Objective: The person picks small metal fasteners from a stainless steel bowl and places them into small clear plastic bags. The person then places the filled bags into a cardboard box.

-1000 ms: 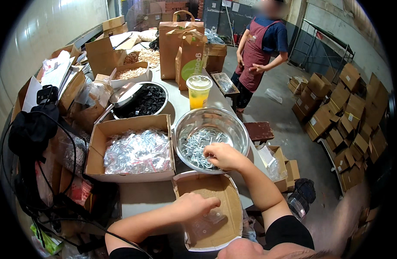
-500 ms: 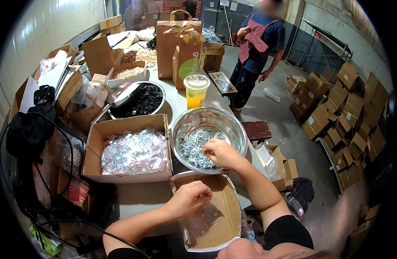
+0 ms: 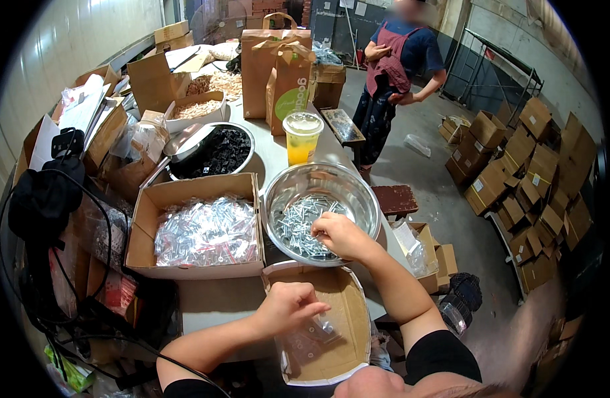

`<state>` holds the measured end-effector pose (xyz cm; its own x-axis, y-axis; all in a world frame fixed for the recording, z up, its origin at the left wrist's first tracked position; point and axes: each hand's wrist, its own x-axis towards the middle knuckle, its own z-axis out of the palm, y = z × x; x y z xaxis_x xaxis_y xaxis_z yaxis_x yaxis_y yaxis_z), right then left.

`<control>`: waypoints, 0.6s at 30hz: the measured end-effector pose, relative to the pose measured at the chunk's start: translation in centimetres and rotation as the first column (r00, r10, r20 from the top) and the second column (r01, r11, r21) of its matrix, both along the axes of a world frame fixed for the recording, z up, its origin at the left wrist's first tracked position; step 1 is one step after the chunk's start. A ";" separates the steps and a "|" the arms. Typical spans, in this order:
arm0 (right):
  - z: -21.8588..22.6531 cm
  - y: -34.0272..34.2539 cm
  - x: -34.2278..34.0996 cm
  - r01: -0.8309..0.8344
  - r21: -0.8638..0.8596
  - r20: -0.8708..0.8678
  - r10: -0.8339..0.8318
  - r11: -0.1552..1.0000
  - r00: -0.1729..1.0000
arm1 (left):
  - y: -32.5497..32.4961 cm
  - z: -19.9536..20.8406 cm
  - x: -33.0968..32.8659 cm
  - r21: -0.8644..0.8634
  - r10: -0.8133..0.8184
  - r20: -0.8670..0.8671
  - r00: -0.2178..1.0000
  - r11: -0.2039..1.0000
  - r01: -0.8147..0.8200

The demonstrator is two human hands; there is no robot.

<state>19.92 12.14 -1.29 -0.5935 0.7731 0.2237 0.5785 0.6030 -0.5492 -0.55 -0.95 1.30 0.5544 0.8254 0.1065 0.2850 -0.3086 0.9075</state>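
Observation:
My right hand (image 3: 339, 235) reaches into a steel bowl (image 3: 366, 199), fingers pinched low over a pile of silvery screws (image 3: 297, 222); what the fingertips hold is hidden. Over a shallow cardboard tray (image 3: 350, 351), my left hand (image 3: 290, 308) pinches at a small clear plastic bag (image 3: 326, 328) below its fingertips. Small round washers show through clear plastic in the tray. To the left of the bowl, an open cardboard box (image 3: 140, 229) is heaped with filled clear bags (image 3: 205, 232).
A cup of yellow drink (image 3: 302, 142) stands right behind the bowl, near paper bags (image 3: 268, 79). A basin of black parts (image 3: 219, 152) with a metal scoop (image 3: 185, 147) lies farther left. Black cables (image 3: 106, 225) hang at left. Another person (image 3: 394, 73) stands beyond the table.
My left hand's thumb and fingers have shifted slightly, and the bag beneath catches more light. The right hand stays in the bowl. The other person has turned and moved an arm.

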 end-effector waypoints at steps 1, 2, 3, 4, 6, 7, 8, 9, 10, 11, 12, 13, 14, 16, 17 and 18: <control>0.0 0.0 0.0 -0.001 0.000 -0.001 0.001 1.000 1.000 | 0.1 -0.2 0.0 0.004 0.020 0.027 0.999 1.000 -0.020; 0.1 -0.1 0.0 -0.002 0.000 -0.001 0.002 1.000 1.000 | 0.3 -0.4 0.1 0.008 0.040 0.054 0.998 0.999 -0.041; 0.2 0.0 -0.1 -0.006 0.001 -0.002 0.006 1.000 1.000 | 0.5 -0.5 0.2 0.073 0.019 0.107 0.994 0.997 -0.027; 0.2 0.0 -0.1 -0.006 0.002 -0.007 0.006 1.000 1.000 | 0.6 -0.9 0.3 0.108 0.013 0.144 0.990 0.994 -0.028; 0.2 -0.1 -0.1 -0.002 0.005 -0.015 0.002 1.000 1.000 | 0.7 -1.6 0.6 0.177 -0.007 0.216 0.976 0.984 -0.032; 0.2 -0.1 -0.1 0.001 0.009 -0.014 -0.001 1.000 1.000 | 0.7 -1.5 0.6 0.141 -0.009 0.196 0.981 0.990 -0.020; 0.1 0.0 0.0 0.005 0.012 -0.012 -0.005 1.000 1.000 | 0.7 -1.2 0.5 0.104 -0.011 0.177 0.984 0.995 -0.008; -0.1 0.0 -0.1 0.007 0.015 -0.012 -0.007 1.000 1.000 | 0.6 -1.0 0.4 0.067 -0.012 0.156 0.988 0.998 0.002; 0.0 0.0 -0.1 0.012 0.014 -0.009 -0.012 1.000 1.000 | 0.5 -0.7 0.3 0.021 -0.010 0.126 0.992 1.000 0.008; 0.1 -0.1 -0.1 0.017 0.013 -0.006 -0.017 1.000 1.000 | 0.5 -0.4 0.1 -0.025 -0.010 0.096 0.995 1.000 0.012; 0.2 -0.1 -0.2 0.023 0.013 -0.004 -0.023 1.000 1.000 | 0.4 -0.2 0.0 -0.071 -0.012 0.066 0.998 0.997 0.016; 0.2 -0.1 -0.2 0.021 0.015 0.000 -0.021 1.000 1.000 | 0.5 -0.2 0.0 -0.091 -0.010 0.050 0.999 0.996 0.014; 0.1 -0.1 -0.2 0.020 0.017 0.003 -0.020 1.000 1.000 | 0.5 -0.3 0.0 -0.111 -0.009 0.034 0.999 0.994 0.012; 0.2 -0.1 -0.2 0.012 0.016 0.013 -0.013 1.000 1.000 | 0.5 -0.6 0.0 -0.156 -0.001 0.038 0.999 0.988 0.007; 0.4 -0.1 -0.2 0.006 0.011 0.020 -0.007 1.000 1.000 | 0.5 -0.8 0.0 -0.182 0.006 0.058 0.998 0.983 0.005; 0.5 -0.2 -0.2 -0.001 0.007 0.026 0.000 1.000 1.000 | 0.6 -1.1 0.0 -0.209 0.015 0.078 0.997 0.978 0.002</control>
<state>19.72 11.97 -0.83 -0.5995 0.7714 0.2131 0.5924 0.6068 -0.5300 -0.54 -0.40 0.25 0.5457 0.8376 -0.0252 0.2118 -0.1088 0.9712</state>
